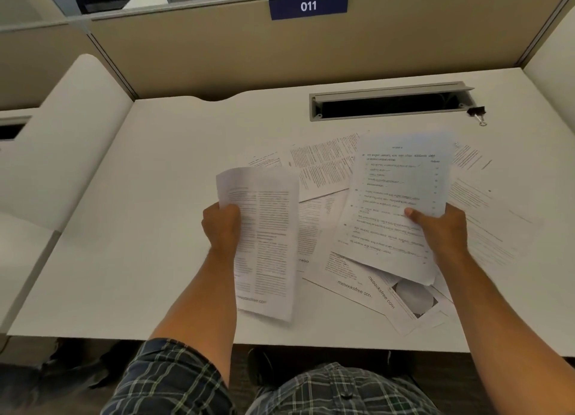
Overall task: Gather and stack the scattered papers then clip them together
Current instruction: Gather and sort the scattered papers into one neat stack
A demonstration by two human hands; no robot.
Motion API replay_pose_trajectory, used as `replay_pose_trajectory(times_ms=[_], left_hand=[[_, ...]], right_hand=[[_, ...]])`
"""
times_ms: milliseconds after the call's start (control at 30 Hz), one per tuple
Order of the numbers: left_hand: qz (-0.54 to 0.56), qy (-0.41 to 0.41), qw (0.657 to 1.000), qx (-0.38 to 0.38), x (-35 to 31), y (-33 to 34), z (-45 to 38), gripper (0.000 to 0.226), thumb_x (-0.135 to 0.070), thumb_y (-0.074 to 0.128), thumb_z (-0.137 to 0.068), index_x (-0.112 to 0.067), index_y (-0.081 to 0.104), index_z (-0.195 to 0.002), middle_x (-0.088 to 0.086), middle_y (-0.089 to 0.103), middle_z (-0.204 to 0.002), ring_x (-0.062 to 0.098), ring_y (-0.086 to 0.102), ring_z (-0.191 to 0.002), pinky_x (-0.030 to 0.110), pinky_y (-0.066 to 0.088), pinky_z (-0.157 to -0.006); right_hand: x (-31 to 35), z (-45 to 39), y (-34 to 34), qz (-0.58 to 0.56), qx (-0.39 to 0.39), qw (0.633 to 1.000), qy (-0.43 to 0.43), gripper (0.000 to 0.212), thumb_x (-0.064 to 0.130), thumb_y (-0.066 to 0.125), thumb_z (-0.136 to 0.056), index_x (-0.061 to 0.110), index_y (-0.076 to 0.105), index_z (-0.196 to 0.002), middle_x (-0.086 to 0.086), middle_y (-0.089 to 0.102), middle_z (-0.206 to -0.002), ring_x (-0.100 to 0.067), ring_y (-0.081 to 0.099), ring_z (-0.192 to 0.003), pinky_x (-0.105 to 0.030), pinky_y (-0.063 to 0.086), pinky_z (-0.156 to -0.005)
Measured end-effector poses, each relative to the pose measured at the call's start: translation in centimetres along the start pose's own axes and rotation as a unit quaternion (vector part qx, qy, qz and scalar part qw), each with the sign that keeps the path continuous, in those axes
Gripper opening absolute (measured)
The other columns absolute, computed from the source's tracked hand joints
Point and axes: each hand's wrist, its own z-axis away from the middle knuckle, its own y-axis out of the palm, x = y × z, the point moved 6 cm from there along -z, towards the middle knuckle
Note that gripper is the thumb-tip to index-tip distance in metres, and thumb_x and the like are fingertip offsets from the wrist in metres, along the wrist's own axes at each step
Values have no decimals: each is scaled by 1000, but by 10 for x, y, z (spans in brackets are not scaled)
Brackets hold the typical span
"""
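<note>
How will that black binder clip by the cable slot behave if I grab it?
The small black metal binder clip probably feels stiff and light. Its wire handles look free to swing, and on the smooth white desk it may slide rather than roll.

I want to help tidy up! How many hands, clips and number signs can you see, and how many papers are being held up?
Hands: 2, the left hand and the right hand
Held-up papers: 2, a two-column sheet and a list sheet
Binder clips: 1, black
Number signs: 1, blue, reading 011
Total: 6
More papers lie overlapped on the desk; I cannot count them.
</note>
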Motion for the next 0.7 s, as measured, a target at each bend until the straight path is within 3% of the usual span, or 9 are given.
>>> replay_pose_trajectory(times_ms=[133, 200, 267, 367, 467, 600, 700], left_hand=[[83, 31, 995, 48, -12, 10, -1, 10, -12, 53, -61, -17, 48, -53, -11, 51, -51, 4, 47, -43, 17, 34, -42], [104, 41, 990, 85, -22, 23, 2, 8, -7, 55, -58, -13, 49, -59, -2, 48, -59, 9, 44, -51, 20, 32, -46], [112, 32, 984, 134, -29, 40, 4, 10, 0, 61, -65, -10, 61, -64, 0, 63, -65, 14, 57, -61, 23, 46, -50], [120, 27, 971, 205, -38, 63, 9, 28, 7, 67, -78, -18, 78, -78, -3, 79, -85, 23, 74, -85, 38, 62, -77], [160, 36, 953, 255, -49, 80, 19, 17, 2, 74, -86, -6, 79, -100, 10, 80, -103, 31, 76, -96, 45, 63, -87], [206, 4, 930, 305, -57, 99, 37, 35, -10, 79, -87, 5, 71, -118, 18, 76, -116, 38, 74, -106, 52, 60, -94], [217, -11, 910, 352, -59, 112, 52, 40, -14, 76, -91, 3, 68, -126, 17, 74, -124, 36, 71, -115, 52, 56, -100]], right_hand=[[9, 5, 8, -17, 25, 1000, 6, 45, 31, 89, -78, 27, 71, -119, 21, 68, -91, -8, 70, -80, -24, 52, -62], [15, 7, 13, -25, 47, 998, 11, 36, 30, 90, -78, 31, 71, -108, 21, 70, -89, -9, 72, -79, -27, 56, -62], [22, 9, 18, -34, 71, 997, 8, 29, 30, 91, -77, 34, 70, -96, 18, 75, -82, -10, 75, -72, -25, 59, -58], [37, 17, 23, -59, 104, 993, -11, 28, 31, 91, -77, 36, 70, -95, 25, 77, -84, -4, 76, -74, -17, 57, -52], [46, 20, 24, -75, 127, 989, -23, 29, 29, 91, -77, 31, 72, -99, 20, 78, -87, -7, 77, -75, -18, 58, -54], [52, 26, 26, -87, 158, 983, -29, 40, 31, 92, -75, 22, 74, -109, 12, 80, -94, -10, 78, -80, -21, 60, -58], [53, 35, 30, -112, 185, 976, -37, 37, 31, 92, -75, 15, 75, -104, 1, 81, -92, -15, 78, -79, -24, 60, -59]])
